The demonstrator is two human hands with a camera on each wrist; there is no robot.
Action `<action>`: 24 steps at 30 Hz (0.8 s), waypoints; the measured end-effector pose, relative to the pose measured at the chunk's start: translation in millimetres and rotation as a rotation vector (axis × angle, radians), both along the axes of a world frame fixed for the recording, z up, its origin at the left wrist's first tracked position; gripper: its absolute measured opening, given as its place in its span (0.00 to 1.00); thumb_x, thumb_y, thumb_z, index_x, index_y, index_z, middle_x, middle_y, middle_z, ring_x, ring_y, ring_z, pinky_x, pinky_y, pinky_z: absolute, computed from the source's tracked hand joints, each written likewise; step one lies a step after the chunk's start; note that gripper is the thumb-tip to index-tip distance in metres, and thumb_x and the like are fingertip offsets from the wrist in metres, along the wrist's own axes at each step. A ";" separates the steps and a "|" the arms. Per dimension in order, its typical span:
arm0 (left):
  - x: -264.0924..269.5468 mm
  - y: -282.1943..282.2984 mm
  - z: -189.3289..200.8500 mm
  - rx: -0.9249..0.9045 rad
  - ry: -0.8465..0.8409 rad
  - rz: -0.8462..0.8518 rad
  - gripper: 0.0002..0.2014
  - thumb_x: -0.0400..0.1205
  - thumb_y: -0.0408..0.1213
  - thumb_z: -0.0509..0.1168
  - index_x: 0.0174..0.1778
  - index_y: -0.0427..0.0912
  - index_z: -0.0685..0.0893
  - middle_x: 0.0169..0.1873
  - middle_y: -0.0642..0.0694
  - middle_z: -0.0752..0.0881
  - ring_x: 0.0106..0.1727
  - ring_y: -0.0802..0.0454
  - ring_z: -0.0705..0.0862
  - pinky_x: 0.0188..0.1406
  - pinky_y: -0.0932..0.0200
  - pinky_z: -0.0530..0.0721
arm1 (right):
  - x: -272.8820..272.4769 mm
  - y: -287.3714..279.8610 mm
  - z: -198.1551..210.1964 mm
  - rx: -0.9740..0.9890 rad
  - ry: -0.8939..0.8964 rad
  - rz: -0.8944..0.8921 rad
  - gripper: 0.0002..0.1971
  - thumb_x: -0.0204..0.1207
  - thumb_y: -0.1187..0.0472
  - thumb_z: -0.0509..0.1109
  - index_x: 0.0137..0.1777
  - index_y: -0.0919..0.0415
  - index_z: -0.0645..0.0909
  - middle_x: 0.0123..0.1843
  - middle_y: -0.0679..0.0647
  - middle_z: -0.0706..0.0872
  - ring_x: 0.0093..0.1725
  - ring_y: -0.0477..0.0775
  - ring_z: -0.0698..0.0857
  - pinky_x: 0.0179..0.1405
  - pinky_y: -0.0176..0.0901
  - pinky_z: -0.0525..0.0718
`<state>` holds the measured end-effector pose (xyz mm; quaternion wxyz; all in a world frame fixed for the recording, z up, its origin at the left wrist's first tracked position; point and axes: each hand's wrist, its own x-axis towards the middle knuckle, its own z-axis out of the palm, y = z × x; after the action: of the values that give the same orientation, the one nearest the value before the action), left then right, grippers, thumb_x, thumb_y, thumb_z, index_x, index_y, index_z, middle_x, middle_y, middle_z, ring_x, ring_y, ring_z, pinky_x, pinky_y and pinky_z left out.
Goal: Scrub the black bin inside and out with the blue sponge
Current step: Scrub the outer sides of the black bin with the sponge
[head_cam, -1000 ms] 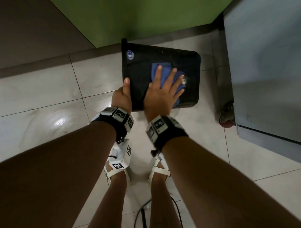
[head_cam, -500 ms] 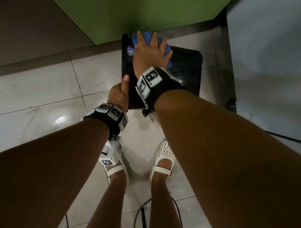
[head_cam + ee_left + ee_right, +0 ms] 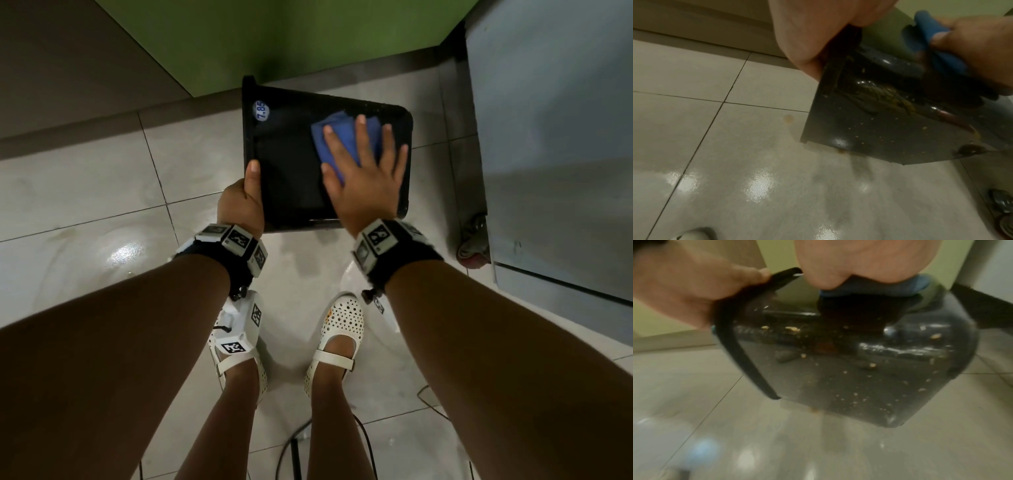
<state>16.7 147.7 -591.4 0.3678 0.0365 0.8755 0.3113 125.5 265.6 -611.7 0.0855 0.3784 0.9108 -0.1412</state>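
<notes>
The black bin (image 3: 291,171) hangs on its side above the tiled floor, one broad outer wall facing up, a round sticker near its rim. My left hand (image 3: 245,202) grips the rim at the near left corner, thumb on top. My right hand (image 3: 363,164) lies flat with spread fingers on the blue sponge (image 3: 339,133), pressing it against the right part of that wall. In the left wrist view the bin (image 3: 869,121) shows crumbs and dried smears, and the sponge (image 3: 929,42) sits under the right hand (image 3: 982,48). The right wrist view shows the speckled bin (image 3: 849,369) and sponge (image 3: 869,287).
A grey cabinet (image 3: 555,137) on a red-rimmed caster (image 3: 474,246) stands close on the right. A green wall (image 3: 274,37) rises just behind the bin. My feet in white shoes (image 3: 339,325) stand on wet glossy tiles (image 3: 85,192); a black cable (image 3: 294,442) lies behind them.
My right hand slid the sponge from the bin's far rim back toward me and to the right side of the wall. The left hand kept its grip on the rim.
</notes>
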 end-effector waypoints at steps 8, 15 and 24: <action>0.3 -0.3 -1.0 0.014 -0.016 0.002 0.28 0.84 0.56 0.45 0.47 0.36 0.82 0.43 0.39 0.82 0.46 0.43 0.79 0.47 0.55 0.75 | -24.1 -25.2 -3.8 0.027 0.197 -0.215 0.22 0.81 0.50 0.58 0.72 0.54 0.76 0.76 0.65 0.72 0.76 0.71 0.69 0.74 0.68 0.67; -4.1 -4.3 -0.3 0.030 0.016 -0.028 0.28 0.85 0.52 0.46 0.52 0.31 0.83 0.51 0.30 0.86 0.54 0.36 0.83 0.57 0.48 0.80 | -48.6 -48.4 -7.4 0.021 0.343 0.247 0.19 0.77 0.56 0.62 0.66 0.52 0.81 0.69 0.67 0.80 0.66 0.71 0.80 0.67 0.63 0.76; -2.3 -3.9 2.1 -0.005 -0.049 0.008 0.26 0.84 0.57 0.44 0.40 0.39 0.78 0.41 0.41 0.81 0.46 0.42 0.80 0.48 0.52 0.79 | -10.9 18.2 -8.9 -0.045 0.117 -0.441 0.27 0.83 0.60 0.56 0.81 0.49 0.57 0.83 0.63 0.57 0.82 0.69 0.55 0.80 0.65 0.56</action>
<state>14.3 143.8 -589.3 0.3882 0.0247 0.8670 0.3115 114.6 283.8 -620.6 0.0081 0.5574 0.8061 -0.1985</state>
